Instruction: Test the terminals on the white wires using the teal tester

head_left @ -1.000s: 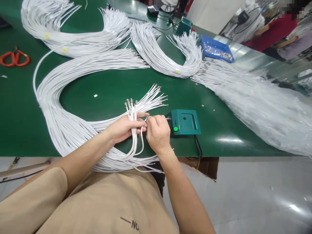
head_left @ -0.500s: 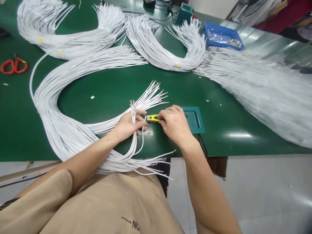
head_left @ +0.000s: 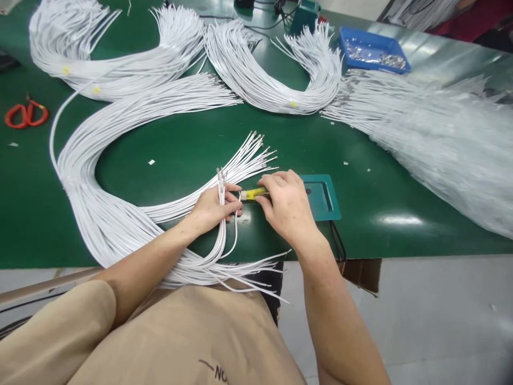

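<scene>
White wires [head_left: 100,224] are lying in a thick loop across the left of the green table [head_left: 180,139], with red scissors [head_left: 24,114] lying well apart at the far left edge. The loop is running down to the near edge and rising again into the left hand [head_left: 210,208], which is closing around a small upright bunch [head_left: 220,235] whose metal-tipped ends are standing just above the fingers. A single wire [head_left: 235,230] is curving out of that grip, and its tip is meeting the nose of a yellow-handled tool [head_left: 253,193]. The right hand [head_left: 286,206] is wrapping its fingers over the handle of that tool, pressing it toward the left hand. Just above the hands, a fan of loose ends [head_left: 260,152] is resting flat on the table. Right of the hand, a teal box [head_left: 325,198] is sitting flat, with a black cable [head_left: 339,246] trailing off the near edge. Farther back, more tied bundles [head_left: 272,85] are curving toward a blue tray [head_left: 372,51] of small metal parts, and a large pale heap [head_left: 441,144] is spreading along the right. Judging by this, the work is sitting at an early point: one wire is being handled, only a small bunch is gathered, and most of the loop is waiting, though which ends are finished is too small to tell.
</scene>
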### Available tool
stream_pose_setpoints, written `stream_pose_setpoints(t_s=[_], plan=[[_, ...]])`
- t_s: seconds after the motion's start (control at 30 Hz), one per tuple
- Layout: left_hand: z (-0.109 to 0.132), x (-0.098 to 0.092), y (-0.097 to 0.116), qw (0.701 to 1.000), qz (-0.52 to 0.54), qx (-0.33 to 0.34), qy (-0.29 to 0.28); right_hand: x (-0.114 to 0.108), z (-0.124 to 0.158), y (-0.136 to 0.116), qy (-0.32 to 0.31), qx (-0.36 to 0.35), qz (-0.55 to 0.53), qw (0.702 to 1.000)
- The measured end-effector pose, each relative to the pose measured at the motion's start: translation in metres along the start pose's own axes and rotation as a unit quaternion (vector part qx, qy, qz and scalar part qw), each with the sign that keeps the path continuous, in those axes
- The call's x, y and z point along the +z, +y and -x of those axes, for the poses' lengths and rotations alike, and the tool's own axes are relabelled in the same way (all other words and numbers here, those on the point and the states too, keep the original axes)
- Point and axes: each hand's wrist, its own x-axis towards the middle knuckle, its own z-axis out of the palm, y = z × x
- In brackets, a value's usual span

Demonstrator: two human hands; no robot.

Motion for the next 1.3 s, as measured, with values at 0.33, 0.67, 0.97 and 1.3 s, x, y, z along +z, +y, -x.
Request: stream_pose_setpoints(t_s=[0.33, 0.67, 0.97, 1.3], plan=[[0.006, -0.014, 0.001, 0.999, 0.011, 0.033, 0.006, 0.032, 0.046, -0.066, -0.022, -0.060, -0.030, 0.998], [0.021, -0.019, 0.002, 0.995, 0.075, 0.045, -0.036, 0.034, 0.070, -0.092, -0.104, -0.017, 0.030, 0.994], [0.034, -0.023, 0.006, 0.995, -0.052, 0.080, -0.007, -0.003, 0.045, -0.064, -0.076, 0.157, -0.141, 0.975], [0.049, -0.011, 0.016, 0.992, -0.035, 0.116, -0.029, 0.016, 0.009, -0.058, 0.081, 0.210, -0.499, 0.837]])
